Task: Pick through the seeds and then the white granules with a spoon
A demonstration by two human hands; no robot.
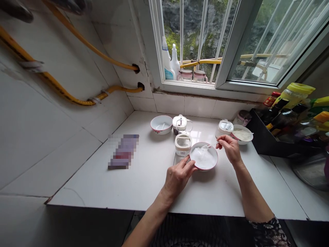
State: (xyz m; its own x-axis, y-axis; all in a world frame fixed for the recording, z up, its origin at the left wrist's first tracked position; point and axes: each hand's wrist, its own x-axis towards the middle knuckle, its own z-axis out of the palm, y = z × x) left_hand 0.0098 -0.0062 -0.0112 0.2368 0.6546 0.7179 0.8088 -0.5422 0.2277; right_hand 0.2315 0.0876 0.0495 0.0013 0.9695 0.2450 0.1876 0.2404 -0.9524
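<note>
In the head view, our left hand [180, 173] steadies a small round white bowl with a pink rim [214, 161], its fingers at the near left side and the thumb over the edge. The bowl stands on the white, glossy worktop [144, 185] and holds a mound of white, grainy substance [200, 159]. Our right hand [230, 149] pinches the thin handle of a small white spoon [205, 148] between thumb and fingertips; the spoon's head rests in the white grains near the far side of the bowl.

Just behind our left hand, beside the bowl, we see a squarish clear jar with a cream-rimmed lid [183, 142]. Behind that stand a lidded jar with a clear handle and dark contents [180, 123] and, to its left, a white floral bowl with a red rim [157, 129]. Beyond our right hand are a white-lidded clear jar [225, 127] and, next to it, a floral white bowl of pale powder [241, 141]. Farther right, a black box [262, 142] is packed with bottles. Well apart to the left lies a flat purplish rectangular item [124, 151], blurred beyond reading.
</note>
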